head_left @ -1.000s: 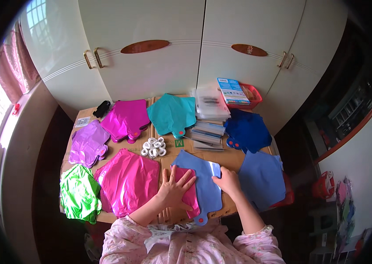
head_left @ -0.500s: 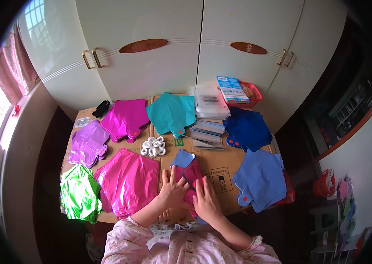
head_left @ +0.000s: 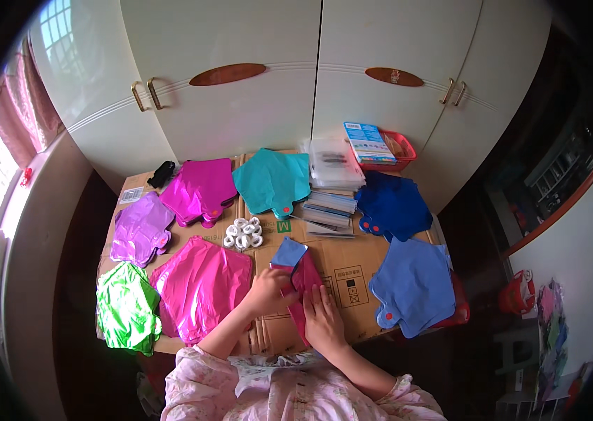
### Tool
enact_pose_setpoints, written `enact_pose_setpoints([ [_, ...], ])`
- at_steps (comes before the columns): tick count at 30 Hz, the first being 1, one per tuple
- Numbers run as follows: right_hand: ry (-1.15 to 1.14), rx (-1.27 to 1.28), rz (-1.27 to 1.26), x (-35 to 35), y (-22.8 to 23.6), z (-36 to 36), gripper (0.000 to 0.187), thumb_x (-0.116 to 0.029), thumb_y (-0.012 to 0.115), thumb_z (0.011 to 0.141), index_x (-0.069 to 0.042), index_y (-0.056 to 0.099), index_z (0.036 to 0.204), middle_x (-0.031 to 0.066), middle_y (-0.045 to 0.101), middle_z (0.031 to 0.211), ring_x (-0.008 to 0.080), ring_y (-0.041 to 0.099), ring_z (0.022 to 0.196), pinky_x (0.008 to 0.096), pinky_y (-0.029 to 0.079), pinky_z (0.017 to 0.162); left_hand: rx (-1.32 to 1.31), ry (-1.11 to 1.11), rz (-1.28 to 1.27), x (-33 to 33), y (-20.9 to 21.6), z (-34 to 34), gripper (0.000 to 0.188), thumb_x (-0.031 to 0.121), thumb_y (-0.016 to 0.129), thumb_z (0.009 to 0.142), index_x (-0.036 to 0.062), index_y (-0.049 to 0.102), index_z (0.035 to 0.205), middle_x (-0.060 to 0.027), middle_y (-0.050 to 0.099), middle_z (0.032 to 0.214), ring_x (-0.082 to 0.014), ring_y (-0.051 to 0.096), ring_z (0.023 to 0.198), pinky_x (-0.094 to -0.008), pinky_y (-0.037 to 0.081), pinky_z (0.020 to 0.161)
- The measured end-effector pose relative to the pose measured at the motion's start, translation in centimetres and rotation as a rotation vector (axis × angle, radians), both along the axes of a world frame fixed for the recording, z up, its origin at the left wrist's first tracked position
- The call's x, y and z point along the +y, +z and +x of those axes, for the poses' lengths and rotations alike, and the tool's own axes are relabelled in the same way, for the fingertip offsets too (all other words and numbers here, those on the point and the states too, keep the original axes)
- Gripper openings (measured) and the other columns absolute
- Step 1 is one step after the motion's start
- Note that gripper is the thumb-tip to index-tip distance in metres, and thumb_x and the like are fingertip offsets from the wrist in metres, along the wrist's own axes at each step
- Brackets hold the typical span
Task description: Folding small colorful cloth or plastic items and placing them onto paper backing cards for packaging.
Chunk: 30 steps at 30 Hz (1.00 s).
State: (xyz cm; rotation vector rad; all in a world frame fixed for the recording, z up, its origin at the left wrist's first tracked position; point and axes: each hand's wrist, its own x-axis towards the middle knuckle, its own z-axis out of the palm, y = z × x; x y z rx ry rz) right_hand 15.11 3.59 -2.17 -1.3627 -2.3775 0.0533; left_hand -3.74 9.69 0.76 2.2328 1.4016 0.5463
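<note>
In front of me on the cardboard lies a narrow folded strip of dark pink foil (head_left: 305, 275), flat like an uninflated foil balloon, with a light blue piece (head_left: 289, 252) at its far end. My right hand (head_left: 324, 321) rests flat on the strip's right side, fingers stretched out. At its left edge my left hand (head_left: 268, 291) has its fingers bent, closed on the foil; the fingertips are partly hidden. To the left lies a stack of bright pink foil balloons (head_left: 203, 291). Several small white rolls (head_left: 243, 233) sit beyond my left hand.
Around the cardboard (head_left: 352, 288) lie stacks of green (head_left: 128, 309), lilac (head_left: 142, 228), magenta (head_left: 199, 189), teal (head_left: 272, 181), dark blue (head_left: 396, 207) and light blue foil (head_left: 417, 288). Clear packets (head_left: 335, 163), flat cards (head_left: 331, 210) and a red basket (head_left: 403, 147) stand near the white cabinet (head_left: 240, 105).
My left hand has gone from lying flat on the foil to bent fingers at its left edge. The right hand has shifted slightly nearer to me.
</note>
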Motion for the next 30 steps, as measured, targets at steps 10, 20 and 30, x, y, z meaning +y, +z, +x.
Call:
enact_pose_setpoints([
  [10, 0.004, -0.039, 0.048, -0.1, -0.3, -0.1, 0.044, -0.011, 0.049, 0.084, 0.002, 0.050, 0.125, 0.0250, 0.044, 0.134, 0.0402, 0.036, 0.130, 0.0489, 0.033, 0.105, -0.143, 0.282, -0.196, 2.8, -1.1, 0.1, 0.021, 0.021, 0.066, 0.069, 0.0008, 0.066, 0.073, -0.0167, 0.065, 0.071, -0.0310, 0.066, 0.069, -0.0385, 0.053, 0.066],
  [20, 0.010, -0.064, 0.067, -0.8, 0.3, -0.3, 0.040, -0.013, 0.049, 0.085, 0.002, 0.054, 0.121, 0.0231, 0.049, 0.129, 0.0371, 0.040, 0.128, 0.0472, 0.032, 0.106, -0.123, 0.213, -0.220, 3.7, -0.8, -0.4, 0.019, 0.018, 0.068, 0.066, -0.0002, 0.066, 0.072, -0.0161, 0.065, 0.069, -0.0291, 0.066, 0.068, -0.0369, 0.053, 0.065],
  [30, 0.051, -0.032, 0.057, -0.6, 0.3, 0.2, 0.041, -0.011, 0.048, 0.084, 0.004, 0.053, 0.121, 0.0230, 0.050, 0.128, 0.0355, 0.041, 0.128, 0.0452, 0.029, 0.109, -0.082, 0.206, -0.169, 4.0, -1.8, -0.7, 0.018, 0.019, 0.070, 0.063, 0.0022, 0.066, 0.069, -0.0149, 0.064, 0.074, -0.0280, 0.061, 0.083, -0.0374, 0.052, 0.075],
])
